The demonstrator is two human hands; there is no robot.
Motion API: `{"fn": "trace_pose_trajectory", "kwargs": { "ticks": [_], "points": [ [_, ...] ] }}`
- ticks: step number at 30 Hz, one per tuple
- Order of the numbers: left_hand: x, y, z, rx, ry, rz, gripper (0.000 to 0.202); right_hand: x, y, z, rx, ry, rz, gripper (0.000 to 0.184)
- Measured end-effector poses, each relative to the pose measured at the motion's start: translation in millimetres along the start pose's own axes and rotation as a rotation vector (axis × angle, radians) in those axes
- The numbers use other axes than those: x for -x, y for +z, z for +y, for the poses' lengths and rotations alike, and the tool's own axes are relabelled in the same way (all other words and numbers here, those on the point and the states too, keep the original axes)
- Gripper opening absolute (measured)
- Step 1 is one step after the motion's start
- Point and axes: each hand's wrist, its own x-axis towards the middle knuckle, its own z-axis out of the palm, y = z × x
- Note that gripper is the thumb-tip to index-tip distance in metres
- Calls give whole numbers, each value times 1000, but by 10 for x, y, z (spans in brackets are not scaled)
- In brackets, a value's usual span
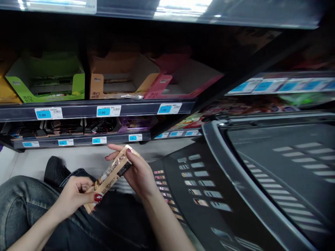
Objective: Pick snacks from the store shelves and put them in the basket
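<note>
Both my hands hold one long tan snack packet (111,174) with a dark band across it, tilted from lower left to upper right above my lap. My left hand (74,195) grips its lower end, thumb on top. My right hand (137,170) wraps the upper end with fingers curled over it. I am crouched before a low shop shelf, my jeans-clad knee (21,198) at the lower left.
The upper shelf carries an open green display box (47,78), an orange one (120,78) and a pink one (180,80), with blue 1.00 price tags (48,113) on the rail. A dark plastic shopping basket (235,181) fills the right.
</note>
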Motion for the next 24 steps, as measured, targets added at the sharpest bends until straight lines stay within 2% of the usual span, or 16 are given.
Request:
{"fn": "trace_pose_trajectory", "kwargs": {
  "ticks": [3,6,9,12,18,24],
  "points": [
    [19,-3,37,-42,32,50,23,-3,-2,-3,-22,6,-12,37],
    [10,-65,87,-31,80,173,20,-17,-24,-3,-42,6,18,38],
    [-14,-183,155,82,221,345,21,-35,-62,-1,-63,4,58,35],
    [-20,-290,225,202,343,464,22,-44,-90,10,-30,26,26,28],
    [17,-345,263,205,390,529,21,-45,-99,37,2,25,-21,21],
    [52,-348,239,180,404,509,15,-41,-91,40,-2,22,-24,18]
  ]
}}
